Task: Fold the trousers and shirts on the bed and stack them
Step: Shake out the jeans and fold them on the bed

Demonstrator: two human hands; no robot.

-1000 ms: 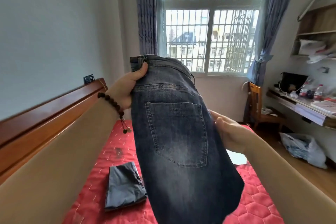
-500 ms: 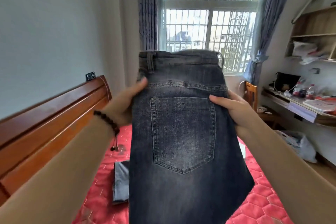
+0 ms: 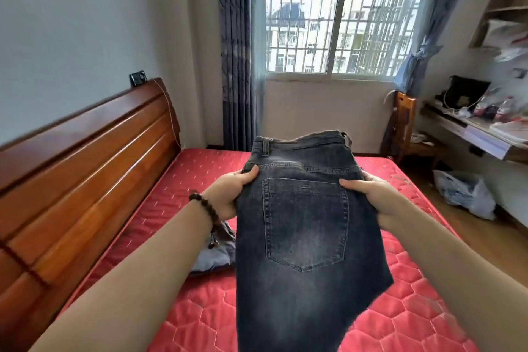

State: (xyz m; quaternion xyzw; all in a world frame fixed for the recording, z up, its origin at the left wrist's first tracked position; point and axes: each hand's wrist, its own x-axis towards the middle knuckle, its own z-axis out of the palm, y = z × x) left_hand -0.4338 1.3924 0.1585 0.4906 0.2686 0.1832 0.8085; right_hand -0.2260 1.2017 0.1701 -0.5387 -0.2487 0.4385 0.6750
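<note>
- I see the left hand's fingers (image 3: 245,178) with the thumb lying on top of the denim at frame centre-left and the rest curled under the fabric, gripping the left edge of the jeans (image 3: 307,234).
- The left hand (image 3: 228,194) wears a dark beaded bracelet (image 3: 203,206) at the wrist, with a short tassel hanging below it.
- I read the right hand (image 3: 374,197) the same way: thumb pressed across the top of the denim at frame centre-right, the other fingers hidden beneath, holding the right edge.
- The jeans sit in the middle of the frame, folded lengthwise, 1 back pocket facing me, waistband toward the window and the legs running off the bottom edge.
- I cannot tell whether the jeans touch the bed (image 3: 183,180) or hang just above it.
- The bed's red quilted cover fills the lower half of the frame; a wooden headboard (image 3: 85,157) runs along the left.
- A folded grey garment (image 3: 213,254) lies on the cover just left of the jeans, partly hidden by them and my left forearm.
- Upper centre shows a barred window (image 3: 343,17) with blue curtains; a cluttered desk (image 3: 480,131) and a wooden chair (image 3: 405,123) stand at the right edge.
</note>
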